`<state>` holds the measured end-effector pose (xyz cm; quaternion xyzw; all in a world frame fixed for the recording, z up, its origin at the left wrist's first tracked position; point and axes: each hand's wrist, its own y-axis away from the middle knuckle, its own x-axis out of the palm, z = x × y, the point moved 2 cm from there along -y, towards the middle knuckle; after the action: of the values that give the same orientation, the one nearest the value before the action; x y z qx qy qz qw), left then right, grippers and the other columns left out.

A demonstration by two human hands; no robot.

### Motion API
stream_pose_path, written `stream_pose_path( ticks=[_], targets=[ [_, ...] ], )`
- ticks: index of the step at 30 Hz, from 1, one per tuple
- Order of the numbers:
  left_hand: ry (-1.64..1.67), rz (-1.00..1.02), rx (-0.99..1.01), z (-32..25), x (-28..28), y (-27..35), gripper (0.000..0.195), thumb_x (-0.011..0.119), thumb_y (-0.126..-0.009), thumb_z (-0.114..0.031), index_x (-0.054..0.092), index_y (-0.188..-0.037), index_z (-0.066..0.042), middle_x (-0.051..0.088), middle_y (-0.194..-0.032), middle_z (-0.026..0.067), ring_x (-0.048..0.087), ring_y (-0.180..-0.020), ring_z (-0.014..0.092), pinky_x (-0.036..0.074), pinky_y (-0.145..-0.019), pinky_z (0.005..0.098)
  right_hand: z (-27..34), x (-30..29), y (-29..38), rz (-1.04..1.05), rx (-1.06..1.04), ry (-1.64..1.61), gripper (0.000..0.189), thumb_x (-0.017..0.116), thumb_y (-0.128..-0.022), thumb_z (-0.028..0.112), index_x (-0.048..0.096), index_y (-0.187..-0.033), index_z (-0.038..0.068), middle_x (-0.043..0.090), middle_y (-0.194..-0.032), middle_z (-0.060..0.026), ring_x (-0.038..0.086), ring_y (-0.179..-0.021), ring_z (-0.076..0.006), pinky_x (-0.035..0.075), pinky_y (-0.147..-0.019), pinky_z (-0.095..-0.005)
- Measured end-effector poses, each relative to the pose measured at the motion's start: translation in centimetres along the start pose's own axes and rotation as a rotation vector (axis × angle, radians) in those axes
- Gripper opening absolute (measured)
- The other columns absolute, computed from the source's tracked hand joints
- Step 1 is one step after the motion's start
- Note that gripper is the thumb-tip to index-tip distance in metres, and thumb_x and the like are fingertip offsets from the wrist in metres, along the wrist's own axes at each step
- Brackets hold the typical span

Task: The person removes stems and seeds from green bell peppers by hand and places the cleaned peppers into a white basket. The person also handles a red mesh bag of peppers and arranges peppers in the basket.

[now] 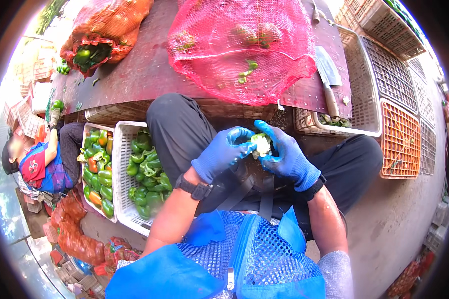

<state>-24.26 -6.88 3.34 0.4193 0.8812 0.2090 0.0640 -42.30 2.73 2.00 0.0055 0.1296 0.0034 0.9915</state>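
Observation:
Between my two hands is a pale, seedy pepper core (261, 145) with some green at its top. My right hand (290, 157), in a blue knit glove, has its thumb and fingers around the core. My left hand (224, 149), in a matching glove, is curled with its fingertips at the core's left edge. Both hands are above my lap, between my spread knees. To my left stands a white plastic crate (125, 194) holding green bell peppers (147, 179). A cleaver (328, 73) with a worn handle lies on the table's right end, its handle over the edge.
A pink mesh sack (243, 48) and an orange mesh sack (104, 33) of peppers lie on the reddish table (142, 82). A white crate (364, 93) with scraps and an orange crate (400, 138) are at right. A co-worker (41, 160) sits at left beside another pepper-filled crate (115, 164).

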Motion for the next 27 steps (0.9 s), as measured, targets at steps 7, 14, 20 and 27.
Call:
stream_pose_path(
  ticks=[7,14,20,27],
  targets=[
    [0.028,0.033,-0.087,1.0,1.0,0.0,0.027,0.073,-0.094,-0.022,0.067,-0.111,-0.002,0.067,-0.089,-0.0004,0.058,-0.071,0.005,0.046,-0.061,0.0209,-0.3,0.7,0.3,0.053,-0.011,0.372,0.095,0.085,-0.074,0.026,0.037,-0.154,0.005,0.06,-0.119,-0.0244,0.065,-0.105,-0.0399,0.054,-0.091,-0.0448],
    [0.002,0.087,-0.102,1.8,1.7,-0.4,0.023,0.068,-0.098,-0.024,0.068,-0.107,-0.003,0.068,-0.088,0.0001,0.059,-0.073,0.005,0.047,-0.062,0.0219,-1.5,1.6,0.3,0.098,0.096,0.52,0.098,0.084,-0.076,0.036,0.032,-0.155,0.006,0.058,-0.121,-0.0277,0.065,-0.104,-0.0457,0.055,-0.088,-0.0501],
    [-0.017,0.06,-0.077,3.3,2.4,-0.9,0.02,0.065,-0.099,-0.022,0.068,-0.104,-0.003,0.069,-0.087,0.0006,0.058,-0.075,0.006,0.048,-0.063,0.0248,-2.0,2.0,0.0,0.126,0.162,0.566,0.094,0.083,-0.077,0.033,0.034,-0.152,0.004,0.058,-0.12,-0.0289,0.065,-0.102,-0.046,0.055,-0.086,-0.051],
    [-0.201,0.009,-0.15,2.3,2.6,-0.5,0.023,0.065,-0.099,-0.024,0.068,-0.1,-0.001,0.069,-0.085,0.0031,0.059,-0.074,0.01,0.049,-0.067,0.0292,-2.6,2.3,-0.1,0.141,0.189,0.609,0.088,0.08,-0.077,0.027,0.036,-0.149,0.001,0.058,-0.118,-0.0296,0.066,-0.101,-0.0456,0.055,-0.085,-0.0498]
  ],
)
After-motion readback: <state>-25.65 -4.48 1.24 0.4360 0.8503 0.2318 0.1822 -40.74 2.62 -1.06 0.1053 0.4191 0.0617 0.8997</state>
